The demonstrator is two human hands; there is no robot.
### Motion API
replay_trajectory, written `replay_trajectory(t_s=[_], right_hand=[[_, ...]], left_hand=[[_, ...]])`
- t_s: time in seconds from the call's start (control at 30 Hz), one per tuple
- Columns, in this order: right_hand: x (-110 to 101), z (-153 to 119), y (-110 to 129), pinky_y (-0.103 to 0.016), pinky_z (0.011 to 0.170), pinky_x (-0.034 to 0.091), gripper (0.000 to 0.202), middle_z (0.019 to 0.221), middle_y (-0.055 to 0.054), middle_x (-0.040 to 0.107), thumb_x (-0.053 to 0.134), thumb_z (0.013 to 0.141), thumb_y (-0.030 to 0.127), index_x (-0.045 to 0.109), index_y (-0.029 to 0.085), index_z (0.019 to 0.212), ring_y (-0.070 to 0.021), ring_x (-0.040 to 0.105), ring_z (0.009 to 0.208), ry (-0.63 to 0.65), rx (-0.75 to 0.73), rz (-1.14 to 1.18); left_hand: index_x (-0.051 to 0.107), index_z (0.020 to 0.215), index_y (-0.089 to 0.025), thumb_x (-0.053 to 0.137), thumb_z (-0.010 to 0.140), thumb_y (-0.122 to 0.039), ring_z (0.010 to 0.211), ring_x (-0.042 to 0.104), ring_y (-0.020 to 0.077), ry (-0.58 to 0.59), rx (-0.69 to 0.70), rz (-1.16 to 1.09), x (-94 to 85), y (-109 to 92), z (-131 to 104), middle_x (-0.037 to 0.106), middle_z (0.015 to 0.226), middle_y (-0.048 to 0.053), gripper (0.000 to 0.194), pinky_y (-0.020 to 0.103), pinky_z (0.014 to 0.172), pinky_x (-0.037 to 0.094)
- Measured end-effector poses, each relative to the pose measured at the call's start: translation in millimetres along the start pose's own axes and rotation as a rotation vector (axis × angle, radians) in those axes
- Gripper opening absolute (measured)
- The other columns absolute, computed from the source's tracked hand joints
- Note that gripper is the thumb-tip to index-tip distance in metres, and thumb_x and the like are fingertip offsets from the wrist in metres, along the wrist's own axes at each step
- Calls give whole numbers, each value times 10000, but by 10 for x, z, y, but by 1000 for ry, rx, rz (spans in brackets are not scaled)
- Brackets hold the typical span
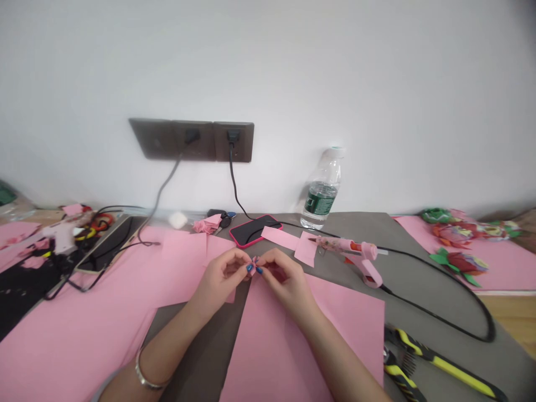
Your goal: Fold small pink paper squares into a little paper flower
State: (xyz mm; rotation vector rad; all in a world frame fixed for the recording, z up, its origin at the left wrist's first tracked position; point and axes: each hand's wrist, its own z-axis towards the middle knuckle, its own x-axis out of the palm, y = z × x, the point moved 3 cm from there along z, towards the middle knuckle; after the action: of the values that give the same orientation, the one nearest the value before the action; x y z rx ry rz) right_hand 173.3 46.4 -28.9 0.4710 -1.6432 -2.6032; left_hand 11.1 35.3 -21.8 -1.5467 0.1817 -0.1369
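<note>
My left hand (229,274) and my right hand (281,274) meet at the middle of the view, fingertips nearly touching. Between them they pinch a small piece of pink paper (253,268), mostly hidden by thumbs and fingers. Both hands are closed on it. Below my right forearm lies a large pink paper sheet (268,340). Just beyond the fingers rest a pink paper strip (280,237) and a small pink paper piece (305,252). A pink glue gun (352,251) lies to the right, its nozzle over that piece.
A phone (245,230), a crumpled pink paper piece (208,223) and a water bottle (321,195) are near the wall. Black-and-yellow pliers (444,365) lie front right. Paper flowers (460,262) sit far right. The glue gun's cord (473,285) loops across the right side.
</note>
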Motion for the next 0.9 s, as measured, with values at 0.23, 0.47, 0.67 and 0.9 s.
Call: replay_trajectory(t_s=[0.23,0.47,0.67,0.9], right_hand=[[-7,-1,5,-287,683,508,112,803,-36,661,575,880,136,625,209,811,-183,645,760,-10,17,-25],[6,-3,51,-272,676,523,96,840,-33,671,584,899,132,629,215,918,-168,652,754,-22,-58,-52],[9,5,115,-276,679,535,117,854,-51,636,599,917,137,678,218,890,-178,651,787,-39,-213,-183],[10,-9,149,-275,666,536,160,848,-52,668,551,946,124,668,229,922,-174,663,755,-29,-226,-246]], left_hand=[[640,873,-191,582,873,-224,829,644,174,-3,38,110,3,-18,-20,654,848,20,68,283,782,520],[616,866,-180,605,864,-247,781,643,154,-33,5,40,-9,-19,-10,641,822,9,68,271,752,524],[623,828,-171,676,822,-260,792,678,171,-64,-6,36,-33,39,25,692,824,29,103,293,769,545],[656,1013,-173,747,785,-325,852,716,209,-87,-81,-115,-42,37,22,757,887,67,289,328,778,579]])
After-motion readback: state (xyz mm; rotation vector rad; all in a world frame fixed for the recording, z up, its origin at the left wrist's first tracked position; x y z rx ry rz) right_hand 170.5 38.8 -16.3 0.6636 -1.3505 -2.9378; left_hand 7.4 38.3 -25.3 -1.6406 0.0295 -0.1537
